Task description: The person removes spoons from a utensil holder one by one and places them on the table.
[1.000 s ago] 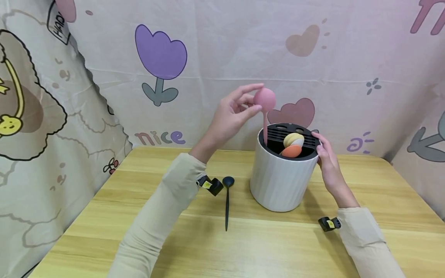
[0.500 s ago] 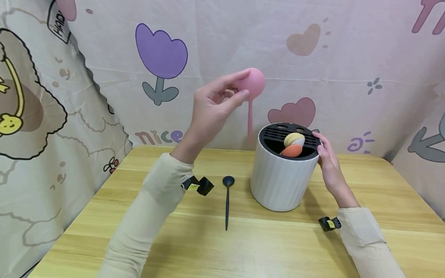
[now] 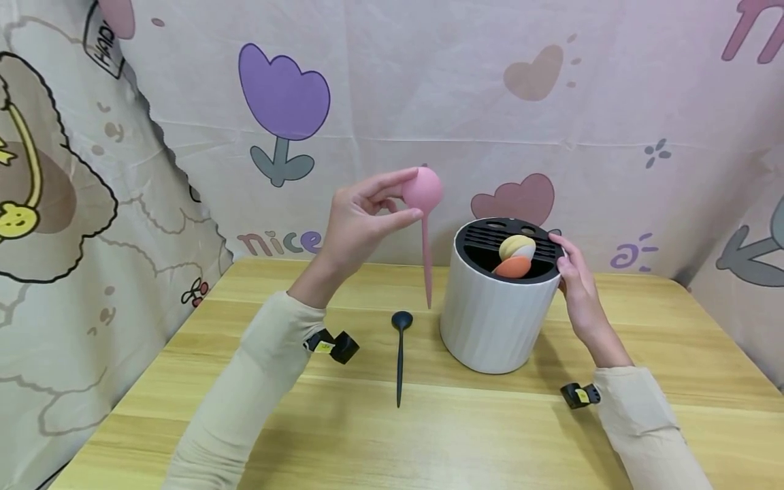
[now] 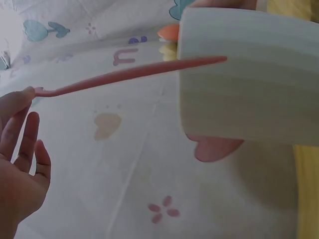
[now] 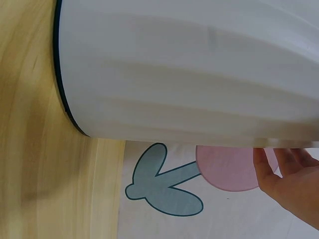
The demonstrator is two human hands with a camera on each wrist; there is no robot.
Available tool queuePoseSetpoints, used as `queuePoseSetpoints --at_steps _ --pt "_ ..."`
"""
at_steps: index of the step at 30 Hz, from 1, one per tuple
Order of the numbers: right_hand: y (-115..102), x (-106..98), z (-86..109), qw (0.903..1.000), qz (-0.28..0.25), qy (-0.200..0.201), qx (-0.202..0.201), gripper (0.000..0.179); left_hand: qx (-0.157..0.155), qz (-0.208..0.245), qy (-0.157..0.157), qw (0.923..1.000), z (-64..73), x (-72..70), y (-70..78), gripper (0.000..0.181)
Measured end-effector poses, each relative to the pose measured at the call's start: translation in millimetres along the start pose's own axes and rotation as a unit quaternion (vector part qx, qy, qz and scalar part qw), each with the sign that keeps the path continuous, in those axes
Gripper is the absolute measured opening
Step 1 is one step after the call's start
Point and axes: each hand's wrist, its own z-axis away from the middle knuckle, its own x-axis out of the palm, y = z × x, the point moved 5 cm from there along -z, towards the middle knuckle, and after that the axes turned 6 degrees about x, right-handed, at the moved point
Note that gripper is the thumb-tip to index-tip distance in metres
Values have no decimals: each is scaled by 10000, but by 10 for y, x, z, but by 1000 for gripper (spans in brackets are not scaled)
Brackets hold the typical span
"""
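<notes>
My left hand [image 3: 358, 221] pinches a pink spoon [image 3: 424, 190] by its round bowl, with the thin handle pointing down. In the head view the spoon hangs just left of a white ribbed utensil holder [image 3: 499, 327]; in the left wrist view its handle [image 4: 134, 73] overlaps the holder's side [image 4: 249, 79]. My right hand [image 3: 578, 292] grips the holder's right side near its black slotted top [image 3: 490, 235]. The right wrist view shows those fingers [image 5: 264, 167] against the white wall. Yellow [image 3: 514, 246] and orange [image 3: 513, 267] utensil heads stick out of the holder's open compartment.
A black spoon [image 3: 401, 347] lies on the wooden table [image 3: 465, 435], left of the holder, bowl toward the back. Behind the table hangs a printed cloth [image 3: 398, 82], and another cloth [image 3: 55, 327] drapes along the left side.
The pink spoon has come up out of the holder, then moved left and down beside it in my left hand. My right hand and the holder have stayed in place.
</notes>
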Motion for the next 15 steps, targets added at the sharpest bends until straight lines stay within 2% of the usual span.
queuePoseSetpoints --at_steps 7,15 --pt "-4 -5 15 9999 114 -34 88 52 -924 215 -48 9955 195 -146 -272 45" --pt "-6 -6 16 9998 101 -4 144 52 -1904 163 -404 9807 543 -282 -615 43"
